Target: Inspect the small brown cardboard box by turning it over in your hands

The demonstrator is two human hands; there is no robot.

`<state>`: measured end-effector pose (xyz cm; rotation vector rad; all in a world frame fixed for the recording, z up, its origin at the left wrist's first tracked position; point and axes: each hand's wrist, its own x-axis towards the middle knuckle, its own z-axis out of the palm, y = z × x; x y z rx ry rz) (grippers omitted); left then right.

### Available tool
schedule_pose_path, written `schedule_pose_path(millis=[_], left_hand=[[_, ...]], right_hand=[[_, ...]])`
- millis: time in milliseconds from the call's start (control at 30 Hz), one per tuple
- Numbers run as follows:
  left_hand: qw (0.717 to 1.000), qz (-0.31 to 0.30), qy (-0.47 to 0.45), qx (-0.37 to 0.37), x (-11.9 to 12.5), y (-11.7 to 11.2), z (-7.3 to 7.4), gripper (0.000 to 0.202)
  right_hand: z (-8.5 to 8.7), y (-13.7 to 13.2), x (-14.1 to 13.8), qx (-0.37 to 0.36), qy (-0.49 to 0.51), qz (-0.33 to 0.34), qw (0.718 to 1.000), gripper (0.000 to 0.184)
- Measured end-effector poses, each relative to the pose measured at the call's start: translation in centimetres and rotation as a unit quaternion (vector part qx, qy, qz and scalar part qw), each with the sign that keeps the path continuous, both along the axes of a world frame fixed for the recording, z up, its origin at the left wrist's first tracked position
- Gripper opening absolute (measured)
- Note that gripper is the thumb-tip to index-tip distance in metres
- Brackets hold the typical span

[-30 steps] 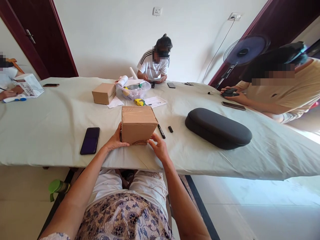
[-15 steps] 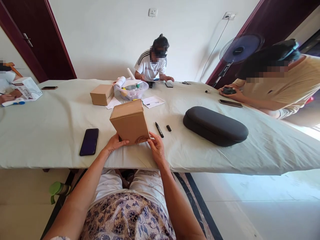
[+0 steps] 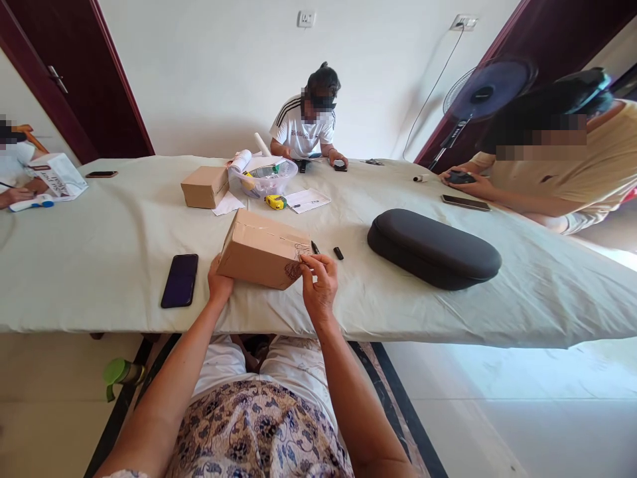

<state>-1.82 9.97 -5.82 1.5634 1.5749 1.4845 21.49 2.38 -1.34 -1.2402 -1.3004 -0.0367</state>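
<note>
Floral-print top (image 3: 259, 425), dark blue on beige, white bottoms (image 3: 296, 358)

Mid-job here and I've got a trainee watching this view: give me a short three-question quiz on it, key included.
1. Multiple choice: what lies on the table to the left of the left hand?
A) the yellow tape measure
B) a phone
C) the dark oval case

2. True or false: black scribbles mark the end of the cardboard box nearest the right hand.

3. Short answer: where is the small black cap, compared with the black marker?

Key: 1. B. 2. True. 3. Apart from it, to its right.
</note>
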Motion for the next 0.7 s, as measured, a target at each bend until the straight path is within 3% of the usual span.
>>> schedule_pose_path(millis=[67, 233, 300, 400, 533, 700], left_hand=[[0.998, 0.033, -0.056, 0.016, -0.5, 0.3, -0.2, 0.037], [0.979, 0.031, -0.192, 0.061, -1.3, 0.8, 0.0, 0.051], [0.976, 0.026, -0.207, 0.067, -1.4, 0.6, 0.3, 0.057], [0.988, 0.002, -0.136, 0.077, -1.5, 0.2, 0.8, 0.052], [0.999, -0.021, -0.001, 0.030, -1.3, 0.1, 0.4, 0.044], [0.999, -0.025, 0.034, 0.003, -0.7, 0.5, -0.1, 0.026]], right_hand=[[0.0, 0.0, -0.3, -0.017, 0.001, -0.002, 1.000, 0.023], [0.1, 0.1, -0.5, -0.007, 0.022, 0.013, 1.000, 0.022], [0.1, 0.2, -0.6, -0.005, 0.021, 0.018, 1.000, 0.022], [0.1, 0.3, -0.8, -0.006, 0.021, 0.021, 1.000, 0.023], [-0.1, 0.7, -0.7, 0.006, 0.017, 0.016, 1.000, 0.025], [-0.5, 1.3, -0.3, -0.015, -0.010, 0.016, 1.000, 0.029]])
